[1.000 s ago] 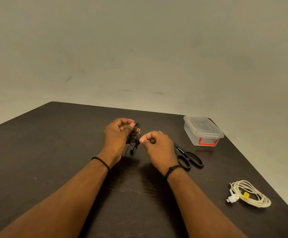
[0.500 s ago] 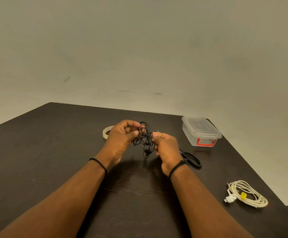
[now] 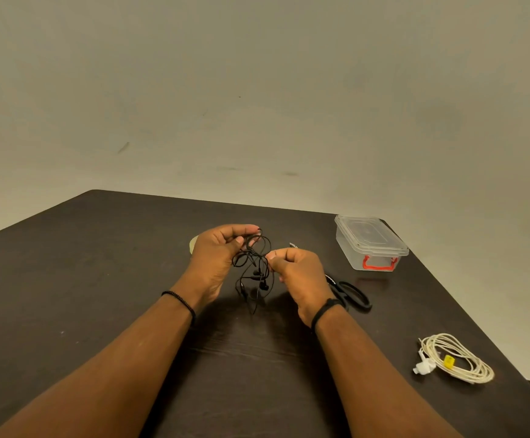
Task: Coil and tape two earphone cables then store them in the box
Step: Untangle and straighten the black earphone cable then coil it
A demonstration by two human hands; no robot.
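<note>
Both hands have drawn apart since a moment ago, left hand (image 3: 218,251) and right hand (image 3: 298,273) each pinching the black earphone cable (image 3: 254,267), loops loosening, coiling unfinished.

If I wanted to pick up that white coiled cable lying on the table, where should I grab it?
Probably at the yellow tape band on the white earphone cable, coming straight down from above. The coil lies flat on the table, and the band seems to gather the loops together, so pinching there should lift the whole bundle. The white plug end sticks out loose on the left.
</note>
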